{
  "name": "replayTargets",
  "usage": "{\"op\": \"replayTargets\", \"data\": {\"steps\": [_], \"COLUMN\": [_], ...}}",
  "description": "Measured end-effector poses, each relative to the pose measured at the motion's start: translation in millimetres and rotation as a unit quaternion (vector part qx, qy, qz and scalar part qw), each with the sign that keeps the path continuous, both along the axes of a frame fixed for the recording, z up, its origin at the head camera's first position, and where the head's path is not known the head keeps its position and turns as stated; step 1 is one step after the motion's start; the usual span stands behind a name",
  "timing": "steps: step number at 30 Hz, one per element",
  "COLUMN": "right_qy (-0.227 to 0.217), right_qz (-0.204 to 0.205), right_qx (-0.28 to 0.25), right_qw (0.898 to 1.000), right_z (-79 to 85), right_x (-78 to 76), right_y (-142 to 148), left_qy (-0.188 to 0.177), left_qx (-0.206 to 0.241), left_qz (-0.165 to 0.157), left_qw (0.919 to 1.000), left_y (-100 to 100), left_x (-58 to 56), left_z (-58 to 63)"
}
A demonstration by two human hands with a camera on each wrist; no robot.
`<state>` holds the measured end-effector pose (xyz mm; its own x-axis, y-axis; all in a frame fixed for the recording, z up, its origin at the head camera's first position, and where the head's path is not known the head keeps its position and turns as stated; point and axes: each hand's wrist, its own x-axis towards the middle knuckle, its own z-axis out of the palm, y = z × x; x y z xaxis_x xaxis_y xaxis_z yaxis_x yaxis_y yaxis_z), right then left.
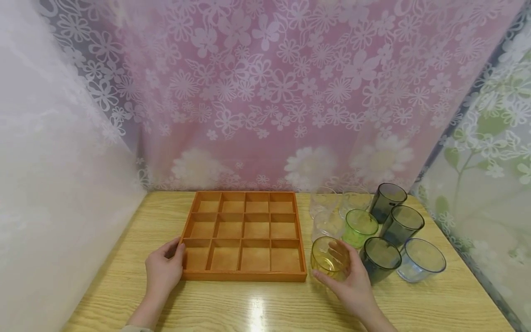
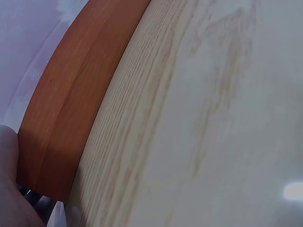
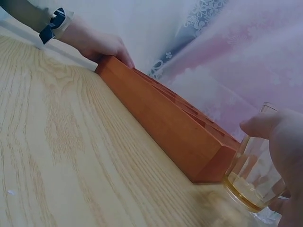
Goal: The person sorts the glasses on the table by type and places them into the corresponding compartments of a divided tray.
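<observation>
A wooden compartment tray (image 1: 244, 275) lies flat, its compartments bare. At its left edge, my left hand (image 1: 165, 265) grips the side wall with the thumb at the rim; the right wrist view also shows this left hand (image 3: 102, 47) over the tray's far corner. In the left wrist view the tray's outer wall (image 2: 71, 99) runs up past part of the hand. My right hand (image 1: 352, 283) holds a yellow glass (image 1: 323, 258) around its side, close by the tray's front right corner. The right wrist view shows the glass (image 3: 251, 172) slightly tilted, with its base near the table.
Right of the yellow glass stand a green glass (image 1: 360, 230), three dark grey glasses (image 1: 375, 265) and a blue-tinted glass (image 1: 419, 265). Several clear glasses (image 1: 325, 226) are behind. Floral curtains (image 1: 257, 115) border the wooden table (image 1: 232, 306) at the back and sides.
</observation>
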<state>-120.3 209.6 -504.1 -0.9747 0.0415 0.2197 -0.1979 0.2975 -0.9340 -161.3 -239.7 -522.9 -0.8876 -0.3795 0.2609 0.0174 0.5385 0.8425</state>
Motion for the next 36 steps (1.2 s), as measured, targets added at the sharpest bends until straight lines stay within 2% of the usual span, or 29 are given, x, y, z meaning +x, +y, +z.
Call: {"op": "replayTargets", "data": {"steps": [7,14,19,23,28,36], "right_qy": [0.021,0.048,0.053,0.048,0.056,0.076], "right_qz": [0.021,0.052,0.051,0.052,0.063,0.092], "right_qx": [0.005,0.004,0.008,0.008,-0.001,-0.02], "right_qw": [1.0,0.997,0.997,0.997,0.996,0.993], "right_z": [7.9,18.5,27.4,34.0,42.8,54.4], "right_x": [-3.2,-12.1,-17.6,-21.7,-29.3,-44.8], "right_y": [-2,-7,-10,-14,-21,-38], "left_qy": [-0.004,0.013,0.017,0.024,0.033,0.026], "left_qx": [-0.001,0.013,0.022,0.009,0.003,0.012], "left_qz": [0.002,0.007,0.009,0.016,0.015,0.013], "left_qw": [1.0,0.9998,0.9996,0.9995,0.9993,0.9995], "left_y": [-2,-3,0,1,0,0], "left_x": [-0.8,-0.4,-1.7,-3.0,-4.4,-2.8], "left_z": [-1.1,-1.6,-2.5,-4.5,-7.2,-8.1]}}
